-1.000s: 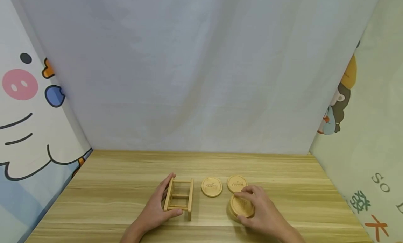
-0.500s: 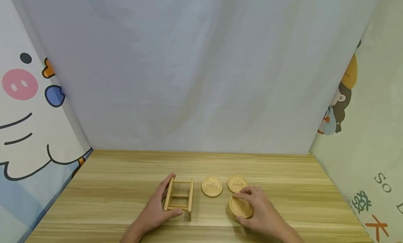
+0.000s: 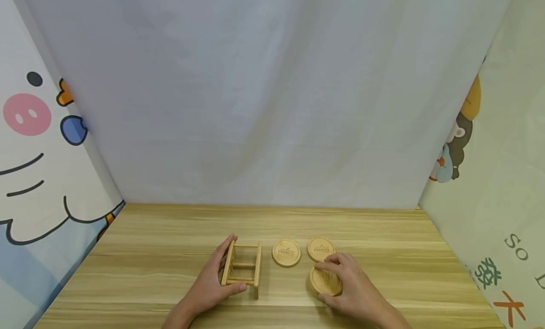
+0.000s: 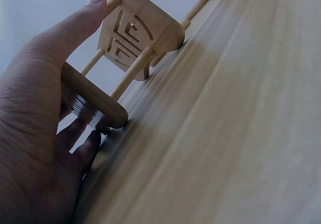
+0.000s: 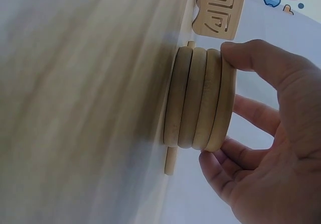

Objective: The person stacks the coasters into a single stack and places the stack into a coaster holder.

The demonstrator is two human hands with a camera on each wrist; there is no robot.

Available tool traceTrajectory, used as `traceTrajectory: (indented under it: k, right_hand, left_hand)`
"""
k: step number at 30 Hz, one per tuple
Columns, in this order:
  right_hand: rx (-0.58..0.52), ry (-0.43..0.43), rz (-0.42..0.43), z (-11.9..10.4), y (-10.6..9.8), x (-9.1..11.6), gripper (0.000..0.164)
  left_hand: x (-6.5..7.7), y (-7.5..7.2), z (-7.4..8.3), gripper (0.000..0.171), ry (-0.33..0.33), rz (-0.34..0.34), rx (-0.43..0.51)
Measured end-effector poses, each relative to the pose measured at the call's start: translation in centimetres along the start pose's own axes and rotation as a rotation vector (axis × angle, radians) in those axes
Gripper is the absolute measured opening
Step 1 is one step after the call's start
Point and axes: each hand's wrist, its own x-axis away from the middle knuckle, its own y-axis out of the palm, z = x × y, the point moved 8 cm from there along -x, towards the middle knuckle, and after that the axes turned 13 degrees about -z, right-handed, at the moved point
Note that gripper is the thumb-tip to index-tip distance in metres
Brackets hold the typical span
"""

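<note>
My left hand [image 3: 208, 281] grips a wooden coaster holder [image 3: 258, 265] by its left side, thumb near the front rod and fingers behind. Thin rods join its two side panels, and the far panel [image 4: 160, 20] has a cut-out pattern in the left wrist view. To the right, my right hand [image 3: 357, 286] pinches the edge of the round wooden top coaster [image 3: 327, 280] of a stack. In the right wrist view, several coasters [image 5: 193, 98] lie flat against one another, edges nearly aligned, with thumb and fingertips at the outermost one.
Two loose round coasters lie flat on the wood-grain table [image 3: 170, 229]: one coaster [image 3: 286, 253] between the holder and the stack, the other coaster [image 3: 320, 248] just behind the stack. A pale curtain [image 3: 272, 106] hangs behind, with printed cloths at both sides.
My right hand has shifted slightly left with the top coaster, which now sits more squarely over the stack. My left hand and the holder have stayed put.
</note>
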Motion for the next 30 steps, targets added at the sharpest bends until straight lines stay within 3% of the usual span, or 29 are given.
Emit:
traceTrajectory:
  k: [7,20,30]
  right_hand:
    - [0.001,0.014,-0.014,-0.1,0.0,0.1,0.061]
    - [0.004,0.04,0.039,0.1,-0.5,0.3,0.059]
    - [0.057,-0.029,0.138,-0.2,-1.0,0.1,0.055]
  left_hand:
    - [0.1,0.0,0.0,0.115,-0.001,0.001,-0.004]
    - [0.0,0.0,-0.1,0.114,0.003,-0.006,-0.005]
    - [-0.1,0.0,-0.1,0.114,0.001,-0.002,0.004]
